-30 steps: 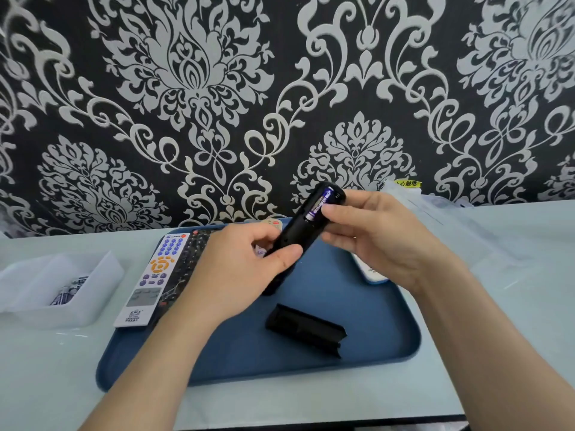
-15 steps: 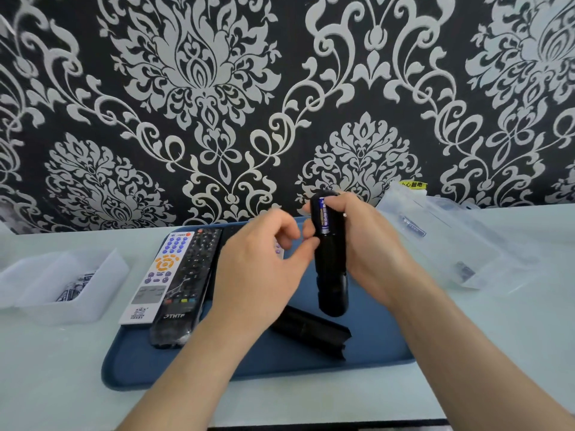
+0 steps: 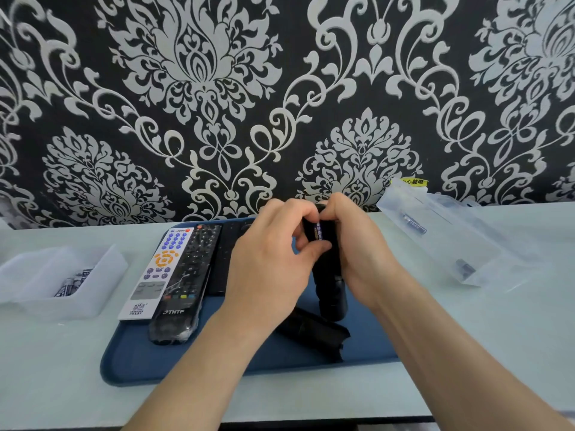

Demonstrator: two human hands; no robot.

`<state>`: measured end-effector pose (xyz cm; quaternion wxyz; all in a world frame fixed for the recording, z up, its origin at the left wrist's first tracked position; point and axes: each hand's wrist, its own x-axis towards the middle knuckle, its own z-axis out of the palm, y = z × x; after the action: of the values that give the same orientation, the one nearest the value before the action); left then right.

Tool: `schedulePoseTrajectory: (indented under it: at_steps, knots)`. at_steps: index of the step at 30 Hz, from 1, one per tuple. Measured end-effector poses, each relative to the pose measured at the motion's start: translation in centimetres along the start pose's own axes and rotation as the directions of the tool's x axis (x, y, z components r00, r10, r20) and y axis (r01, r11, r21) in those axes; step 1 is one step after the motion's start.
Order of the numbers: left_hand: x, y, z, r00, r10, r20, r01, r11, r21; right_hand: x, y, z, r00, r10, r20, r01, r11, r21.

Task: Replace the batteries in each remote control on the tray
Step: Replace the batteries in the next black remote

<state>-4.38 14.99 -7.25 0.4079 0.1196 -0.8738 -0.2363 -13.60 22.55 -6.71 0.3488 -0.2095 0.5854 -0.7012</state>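
Above the blue tray (image 3: 140, 365) I hold a black remote (image 3: 329, 290) nearly upright, back side toward me, its battery bay uncovered. My right hand (image 3: 364, 253) grips its upper part from the right. My left hand (image 3: 273, 259) pinches a purple-labelled battery (image 3: 320, 233) sitting in the bay, thumb and fingers on it. The remote's black battery cover (image 3: 314, 332) lies loose on the tray below. On the tray's left lie a white remote (image 3: 157, 275), a black THTF remote (image 3: 183, 290) in clear wrap, and another black remote (image 3: 225, 259) partly behind my left hand.
A translucent box (image 3: 56, 281) with batteries stands on the table at the left. At the right lies a clear plastic bag (image 3: 451, 241) holding a few batteries. The patterned black and silver wall (image 3: 280, 104) rises right behind the tray. The table's front edge is near me.
The black remote swung from tilted to nearly upright. My right hand slid up round its top, and my left hand moved from the remote's body onto the battery.
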Motion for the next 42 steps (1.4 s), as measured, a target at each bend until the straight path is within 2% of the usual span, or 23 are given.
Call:
schedulePoseTrajectory:
  at_steps: [10,15,21,25,27,28,29,30,32,34,35,36,38,40,42]
  knots:
    - [0.2,0.7,0.3,1.0,-0.007,0.029,0.009,0.998,-0.068,-0.3,-1.0,0.0,0.999,-0.037,-0.024,0.037,0.999,0.025]
    - [0.6,0.7,0.3,0.997,-0.028,0.068,0.037,0.99,-0.134,-0.6,-1.2,-0.1,0.999,-0.024,0.038,0.023,0.999,0.023]
    - [0.7,0.3,0.1,0.992,0.011,0.122,0.006,0.991,-0.132,-0.5,-1.0,-0.7,0.991,-0.003,0.133,0.002,1.0,0.003]
    - [0.3,0.2,0.4,0.999,0.026,0.037,-0.025,0.999,-0.021,0.0,-0.5,-0.9,0.989,0.019,0.146,-0.023,0.999,0.022]
    - [0.2,0.4,0.5,0.997,-0.073,0.017,0.074,0.993,-0.091,0.1,-0.5,-1.1,0.981,0.025,0.193,-0.033,0.999,0.038]
    - [0.3,0.4,0.5,0.985,-0.166,0.036,0.17,0.961,-0.219,0.2,-0.5,-1.2,0.979,0.029,0.203,-0.039,0.998,0.046]
    - [0.5,0.5,0.5,0.959,-0.273,0.077,0.281,0.877,-0.39,0.2,-0.6,-1.3,0.979,0.027,0.201,-0.041,0.997,0.067]
    - [0.9,0.5,0.3,0.915,-0.38,0.135,0.387,0.733,-0.56,0.2,-0.6,-1.3,0.982,0.02,0.186,-0.037,0.996,0.085]
    - [1.4,-0.1,-0.3,0.787,-0.537,0.303,0.53,0.339,-0.777,0.6,-0.4,-1.5,0.994,-0.025,0.11,0.022,0.999,0.033]
    - [1.8,-1.0,-0.8,0.648,-0.59,0.482,0.564,-0.054,-0.824,0.7,-0.1,-1.5,0.995,-0.098,0.008,0.098,0.988,-0.115]
    - [1.9,-1.5,-1.2,0.596,-0.592,0.543,0.562,-0.177,-0.808,0.8,0.1,-1.4,0.991,-0.137,-0.011,0.133,0.976,-0.172]
    - [2.0,-1.8,-1.5,0.562,-0.588,0.582,0.565,-0.242,-0.789,0.7,0.1,-1.2,0.983,-0.182,-0.015,0.175,0.962,-0.209]
    - [1.8,-2.3,-2.1,0.541,-0.58,0.608,0.582,-0.264,-0.769,0.5,0.1,-0.4,0.957,-0.291,-0.015,0.278,0.926,-0.258]
    - [1.7,-3.0,-3.0,0.564,-0.576,0.592,0.588,-0.224,-0.777,0.5,-0.3,0.9,0.92,-0.392,-0.017,0.372,0.884,-0.285]
    - [1.8,-4.0,-4.3,0.611,-0.588,0.529,0.561,-0.15,-0.814,0.4,-0.7,2.6,0.906,-0.422,-0.025,0.405,0.885,-0.23]
